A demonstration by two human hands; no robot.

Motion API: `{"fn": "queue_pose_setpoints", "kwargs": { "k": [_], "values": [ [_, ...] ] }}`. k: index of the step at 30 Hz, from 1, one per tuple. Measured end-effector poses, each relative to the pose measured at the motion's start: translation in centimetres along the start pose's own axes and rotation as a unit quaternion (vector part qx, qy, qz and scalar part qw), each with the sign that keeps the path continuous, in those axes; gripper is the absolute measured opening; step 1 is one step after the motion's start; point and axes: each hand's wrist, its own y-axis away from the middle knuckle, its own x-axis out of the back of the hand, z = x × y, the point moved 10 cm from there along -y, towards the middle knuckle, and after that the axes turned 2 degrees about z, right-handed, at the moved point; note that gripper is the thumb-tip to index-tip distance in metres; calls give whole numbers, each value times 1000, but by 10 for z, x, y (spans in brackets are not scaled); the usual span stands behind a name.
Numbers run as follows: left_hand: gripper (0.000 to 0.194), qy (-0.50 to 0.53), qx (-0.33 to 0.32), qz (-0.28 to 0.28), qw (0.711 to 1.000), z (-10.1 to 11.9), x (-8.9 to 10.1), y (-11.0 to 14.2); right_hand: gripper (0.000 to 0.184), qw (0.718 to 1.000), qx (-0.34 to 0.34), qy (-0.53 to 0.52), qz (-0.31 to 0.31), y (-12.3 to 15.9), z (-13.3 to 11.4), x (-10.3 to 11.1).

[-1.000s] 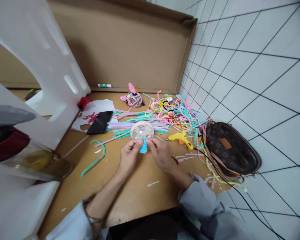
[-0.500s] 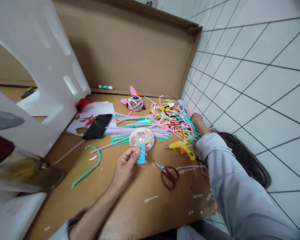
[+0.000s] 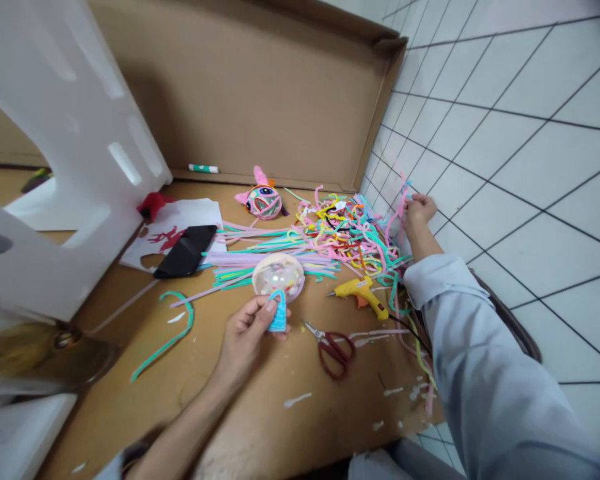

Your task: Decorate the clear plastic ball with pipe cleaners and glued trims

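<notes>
My left hand [image 3: 250, 330] is closed, thumb over fingers, on a small arch-shaped blue pipe-cleaner piece [image 3: 279, 315]. Just beyond it sits a clear round plastic shell [image 3: 279, 275] with a pale rim and coloured specks. My right hand [image 3: 421, 212] is raised by the tiled wall, fingers pinched on pink and blue pipe cleaners [image 3: 397, 217] that hang toward the tangled pile [image 3: 347, 230]. Straight pipe cleaners [image 3: 260, 261] in lilac, green and pink lie left of the pile. Behind them stands a ball-shaped pink craft animal [image 3: 264, 201] with ears and eyes.
Right of my left hand lie a yellow glue gun [image 3: 361, 293] and red-handled scissors [image 3: 336, 355]. A black phone [image 3: 186, 251] rests on white paper [image 3: 200, 212]. A green marker [image 3: 203, 169] lies by the cardboard wall [image 3: 250, 93]. A bent green pipe cleaner [image 3: 167, 350] is at left.
My right hand has risen from the pile's right edge toward the wall, pulling up pink and blue pipe cleaners. The left hand keeps its hold on the blue piece. The view has shifted slightly.
</notes>
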Motion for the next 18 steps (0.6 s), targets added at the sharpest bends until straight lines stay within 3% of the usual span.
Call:
{"fn": "queue_pose_setpoints", "kwargs": {
  "k": [2,4,5,7,9,11,13,18],
  "values": [
    [45,2,3,0,1000,-1,0,0,26,994,-52,-64,64,-3,-3,13],
    [45,4,3,0,1000,-1,0,0,26,988,-62,-111,84,0,-13,20],
    [46,4,3,-1,1000,-1,0,0,25,990,-34,-107,85,2,-24,24],
    [46,4,3,-4,1000,-1,-1,0,23,993,88,-36,71,9,-57,31],
    [47,3,2,-7,1000,-1,-3,0,23,971,219,70,61,21,-90,36],
    [48,2,0,-8,1000,1,-4,1,24,944,283,153,68,29,-107,40],
    [47,0,-3,-7,1000,2,-4,1,25,937,280,186,96,26,-112,49],
    [48,3,-7,-7,1000,1,-4,0,21,962,192,142,129,7,-104,68]
  ]
}}
